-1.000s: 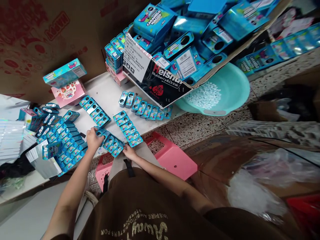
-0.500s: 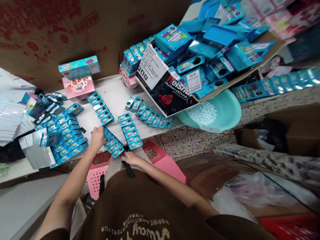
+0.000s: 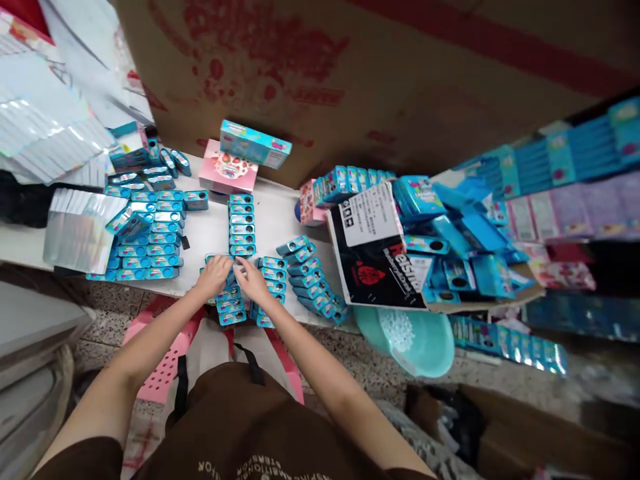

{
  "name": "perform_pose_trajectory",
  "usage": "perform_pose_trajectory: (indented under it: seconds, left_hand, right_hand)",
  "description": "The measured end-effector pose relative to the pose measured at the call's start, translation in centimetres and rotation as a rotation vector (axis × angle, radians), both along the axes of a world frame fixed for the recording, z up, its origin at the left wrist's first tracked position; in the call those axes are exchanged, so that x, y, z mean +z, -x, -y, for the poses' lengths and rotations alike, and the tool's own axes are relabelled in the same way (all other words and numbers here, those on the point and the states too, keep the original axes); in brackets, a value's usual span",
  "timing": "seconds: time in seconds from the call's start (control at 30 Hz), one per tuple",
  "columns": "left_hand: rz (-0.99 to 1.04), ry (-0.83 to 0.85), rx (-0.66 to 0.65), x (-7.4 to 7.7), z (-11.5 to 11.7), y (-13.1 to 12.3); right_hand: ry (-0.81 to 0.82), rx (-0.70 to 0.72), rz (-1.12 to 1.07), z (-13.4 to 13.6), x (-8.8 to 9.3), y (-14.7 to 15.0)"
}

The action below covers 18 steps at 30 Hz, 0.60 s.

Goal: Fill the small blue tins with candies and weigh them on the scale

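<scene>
Small blue boxes with dark round holes lie in rows on the white table [image 3: 197, 230]. My left hand [image 3: 215, 275] is closed at the top of the near row of boxes [image 3: 231, 311], its fingertips bent down; what it grips is hidden. Close beside it, my right hand [image 3: 251, 279] has its fingers pressed together, between that row and another row [image 3: 273, 287]. The fingertips of both hands nearly meet below a straight column of boxes [image 3: 243, 223]. A curved row [image 3: 313, 283] lies to the right.
A packed block of blue boxes [image 3: 150, 243] fills the left side. Behind stand a pink box [image 3: 227, 170] and a long blue box [image 3: 255, 143]. At right, a black carton [image 3: 367, 267] full of blue boxes overhangs a turquoise basin [image 3: 433, 347] of white pieces.
The camera view has turned, so the table appears shifted. My right hand has moved up from the table's front edge to beside my left hand, over the boxes.
</scene>
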<state>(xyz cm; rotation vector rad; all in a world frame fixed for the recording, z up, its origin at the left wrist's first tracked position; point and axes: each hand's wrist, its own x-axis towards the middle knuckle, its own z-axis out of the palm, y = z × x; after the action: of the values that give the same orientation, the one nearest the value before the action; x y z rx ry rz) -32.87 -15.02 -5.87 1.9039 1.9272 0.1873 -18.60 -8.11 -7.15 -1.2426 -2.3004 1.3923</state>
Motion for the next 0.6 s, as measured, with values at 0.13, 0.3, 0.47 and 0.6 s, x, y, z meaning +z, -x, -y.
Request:
perform_pose_trajectory:
  seconds: [0.13,0.3,0.47,0.6]
  left_hand:
    - [0.026,-0.124,0.329,-1.3,2.2,-1.3]
    - [0.031,-0.22,0.878,-2.5,3.4,-3.5]
    - [0.433,-0.119,1.192,-4.3,4.4,-4.6]
    - [0.637,0.06,1.178,-4.5,5.0,-4.4]
  right_hand:
    - [-0.028,-0.001,-0.027,0.8,-1.2,1.4]
    - [-0.115,0.045,0.078,0.7,-0.7,2.7]
    - [-0.225,0.237,0.42,-0.9,0.6,4.3]
    - [-0.293,0.488,0.663,-2.6,1.8,5.5]
